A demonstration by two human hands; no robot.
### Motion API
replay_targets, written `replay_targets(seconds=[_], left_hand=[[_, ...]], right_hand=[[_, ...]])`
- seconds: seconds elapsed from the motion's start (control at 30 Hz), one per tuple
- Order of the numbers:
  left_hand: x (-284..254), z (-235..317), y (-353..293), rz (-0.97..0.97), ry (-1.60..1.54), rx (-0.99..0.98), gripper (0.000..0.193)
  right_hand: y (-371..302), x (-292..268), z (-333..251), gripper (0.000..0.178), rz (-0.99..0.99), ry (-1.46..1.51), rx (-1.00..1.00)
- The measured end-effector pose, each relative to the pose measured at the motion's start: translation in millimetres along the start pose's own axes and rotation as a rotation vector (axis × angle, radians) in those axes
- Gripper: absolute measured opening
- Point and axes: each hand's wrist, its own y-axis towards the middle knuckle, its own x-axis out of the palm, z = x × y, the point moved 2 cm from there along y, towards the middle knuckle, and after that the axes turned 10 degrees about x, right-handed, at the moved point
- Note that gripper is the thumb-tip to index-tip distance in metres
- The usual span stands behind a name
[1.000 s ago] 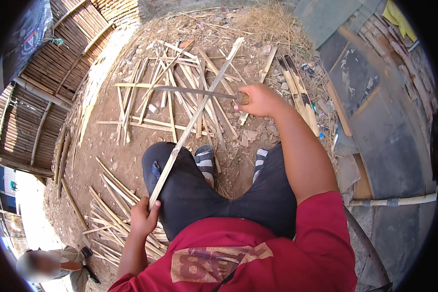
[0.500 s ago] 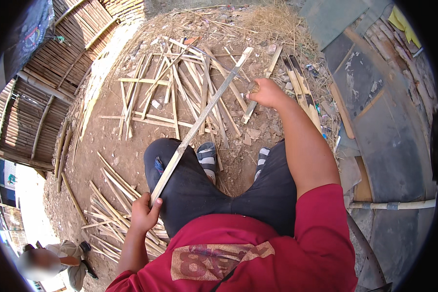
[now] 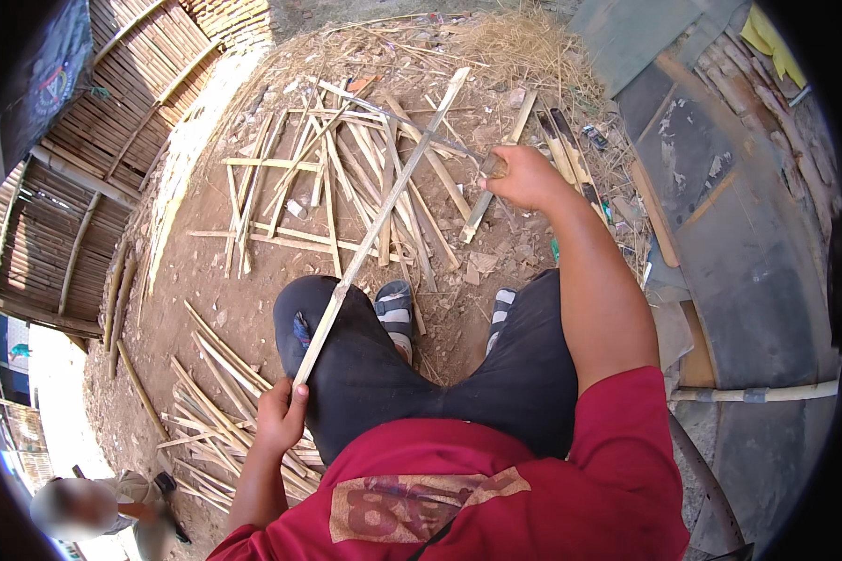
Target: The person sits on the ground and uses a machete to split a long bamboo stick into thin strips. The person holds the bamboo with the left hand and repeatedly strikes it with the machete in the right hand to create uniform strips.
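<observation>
A long, pale split bamboo strip (image 3: 380, 220) slants up and away across my right-facing view, over my left knee toward the pile on the ground. My left hand (image 3: 281, 418) is closed round its near end, beside my left thigh. Beyond my right knee, my right hand (image 3: 530, 178) grips the wooden handle of a knife (image 3: 493, 166). Its thin dark blade reaches left and lies across the strip's far part; whether it touches the strip or cuts into it I cannot tell.
Loose bamboo strips lie in a pile (image 3: 332, 178) ahead and another pile (image 3: 225, 411) at my left. Dark boards (image 3: 748, 271) lie at the right. A bamboo wall (image 3: 75, 224) stands at the left. Another person (image 3: 94, 505) is at the lower left.
The strip's far end has shifted slightly left and farther away. My right hand has turned a little with the knife. My left hand keeps its hold on the near end.
</observation>
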Motion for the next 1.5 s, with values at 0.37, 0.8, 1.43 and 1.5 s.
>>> replay_targets(seconds=[0.37,0.8,1.43,1.5], left_hand=[[1.4,-10.6,0.8,-0.003,-0.145,0.007,0.050],[-0.2,-7.7,1.7,-0.031,-0.189,-0.015,0.047],[-6.6,-6.6,0.3,-0.059,-0.131,-0.003,0.046],[-5.5,-4.8,-1.3,-0.076,-0.140,-0.019,0.044]], right_hand=[[10.8,44.0,-10.6,0.068,-0.234,-0.013,-0.065],[-8.4,39.8,-29.9,0.058,-0.361,-0.158,-0.102],[-2.9,32.5,-20.4,0.043,-0.146,0.014,0.037],[-18.9,49.2,-42.6,0.042,-0.197,-0.200,-0.232]])
